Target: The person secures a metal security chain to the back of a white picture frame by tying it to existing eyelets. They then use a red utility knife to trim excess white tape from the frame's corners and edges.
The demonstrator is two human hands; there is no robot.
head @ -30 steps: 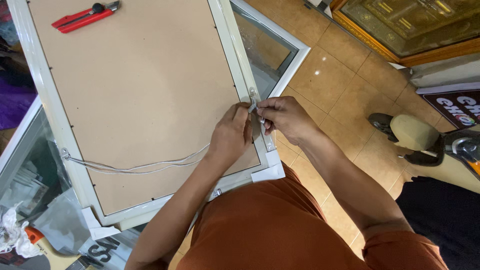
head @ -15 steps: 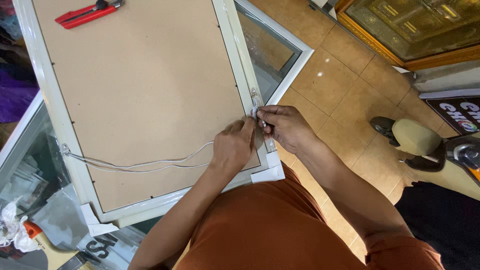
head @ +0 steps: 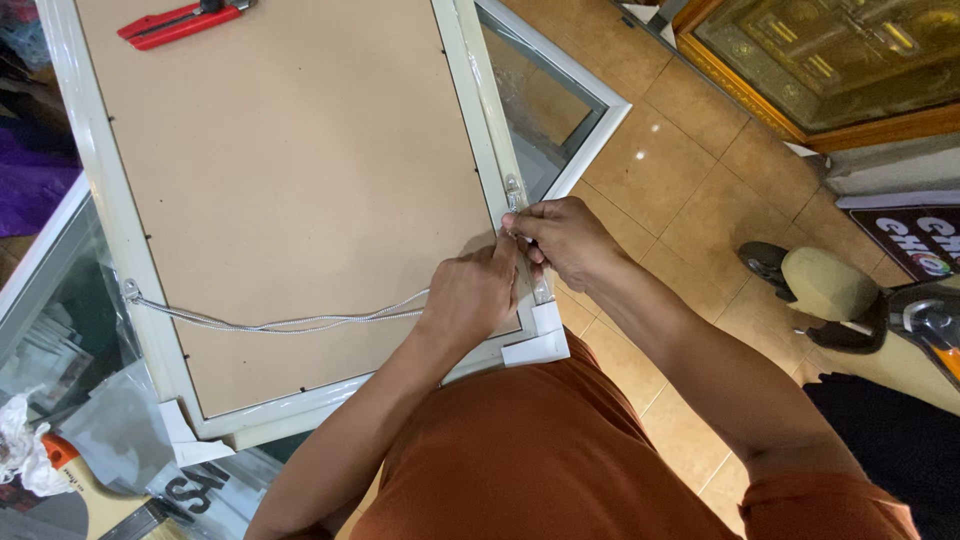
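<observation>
A white picture frame [head: 100,190] lies face down, its brown backing board [head: 290,170] up. A silvery hanging cord [head: 290,322] runs from a hook on the frame's left rail across to my hands. My left hand [head: 470,300] and my right hand [head: 565,240] meet at the frame's right rail, both pinching the cord's end at a small metal hanger [head: 513,190]. The fingertips hide the knot itself.
A red utility knife [head: 175,20] lies at the board's top. The frame rests on a glass counter [head: 545,110]. Crumpled plastic and paper [head: 60,450] sit lower left. Tiled floor [head: 680,190] is on the right, with a gold-framed picture [head: 830,60] and a scooter [head: 850,300].
Both hands stay at the right rail and work the cord end. The view has shifted slightly; the cord hangs much the same.
</observation>
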